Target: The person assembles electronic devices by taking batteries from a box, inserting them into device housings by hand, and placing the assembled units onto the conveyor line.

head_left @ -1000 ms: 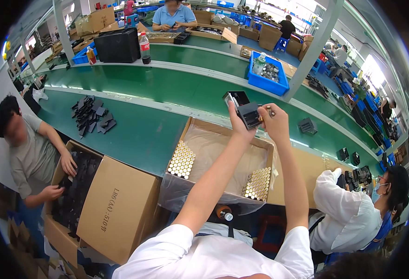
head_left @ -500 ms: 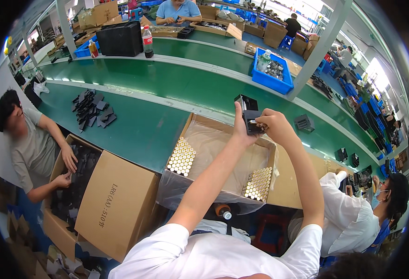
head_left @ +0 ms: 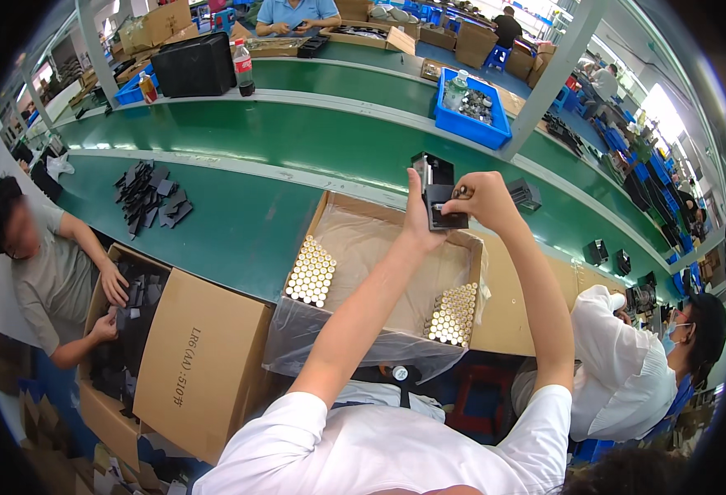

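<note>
My left hand (head_left: 419,216) is closed round a black plastic case (head_left: 439,177), holding it tilted over the far edge of an open carton (head_left: 320,216). The case has an open, box-like upper part and a hollow at its lower end, where a small light-coloured piece shows. My right hand (head_left: 487,196) is closed in a pinch at the case's right side. A small cylindrical battery (head_left: 463,192) shows between its fingers, partly hidden. Inside the plastic-lined carton, upright batteries stand in a left group (head_left: 312,272) and a right group (head_left: 454,315).
Flat black pieces (head_left: 150,198) lie heaped on the green bench (head_left: 239,231). More black cases (head_left: 525,195) stand at the right. A blue bin (head_left: 472,124) sits beyond. Co-workers sit left and right; the left one reaches into a carton (head_left: 198,346) of black parts.
My right hand's fingers have lifted slightly off the case's hollow, and the case has turned a little in my left hand. The whole view has shifted slightly.
</note>
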Tool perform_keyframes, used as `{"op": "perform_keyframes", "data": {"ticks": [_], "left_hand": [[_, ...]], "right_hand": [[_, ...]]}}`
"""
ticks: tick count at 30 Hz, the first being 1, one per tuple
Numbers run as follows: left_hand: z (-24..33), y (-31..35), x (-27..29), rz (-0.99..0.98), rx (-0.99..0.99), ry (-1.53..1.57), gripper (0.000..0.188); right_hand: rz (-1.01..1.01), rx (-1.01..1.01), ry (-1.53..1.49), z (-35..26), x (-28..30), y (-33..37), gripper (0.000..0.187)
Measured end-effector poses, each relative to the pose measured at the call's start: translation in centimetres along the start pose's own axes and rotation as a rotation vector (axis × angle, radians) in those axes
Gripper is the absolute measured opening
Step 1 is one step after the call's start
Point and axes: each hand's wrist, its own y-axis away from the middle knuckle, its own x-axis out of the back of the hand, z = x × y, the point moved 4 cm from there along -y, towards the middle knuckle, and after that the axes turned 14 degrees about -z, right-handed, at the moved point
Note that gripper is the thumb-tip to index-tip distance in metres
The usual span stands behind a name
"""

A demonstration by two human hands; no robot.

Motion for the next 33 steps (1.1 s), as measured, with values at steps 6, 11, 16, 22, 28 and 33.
{"op": "perform_keyframes", "data": {"ticks": [6,11,16,22,28,33], "left_hand": [[0.8,0.5,0.0,0.056,-0.257,-0.074,0.069],[0.5,0.8,0.0,0.155,-0.509,-0.168,0.064],[0.2,1.5,0.3,0.215,-0.513,-0.157,0.064],[0.1,2.5,1.5,0.166,-0.361,-0.155,0.064],[0.0,2.9,-0.6,0.184,-0.428,-0.13,0.064],[-0.4,2.5,-0.5,0.118,-0.459,-0.127,0.061]], "right_hand": [[-0.083,-0.304,-0.445,1.0,-0.2,1.4,0.014],[-0.123,-0.168,-0.285,1.1,-1.9,2.1,0.018],[-0.156,-0.345,-0.295,-1.9,-2.2,2.3,0.018],[-0.051,-0.217,-0.39,-2.3,-4.4,2.6,0.022],[-0.007,-0.205,-0.288,-2.4,-4.7,2.7,0.022],[0.036,-0.3,-0.274,-1.5,-3.7,1.0,0.022]]}}
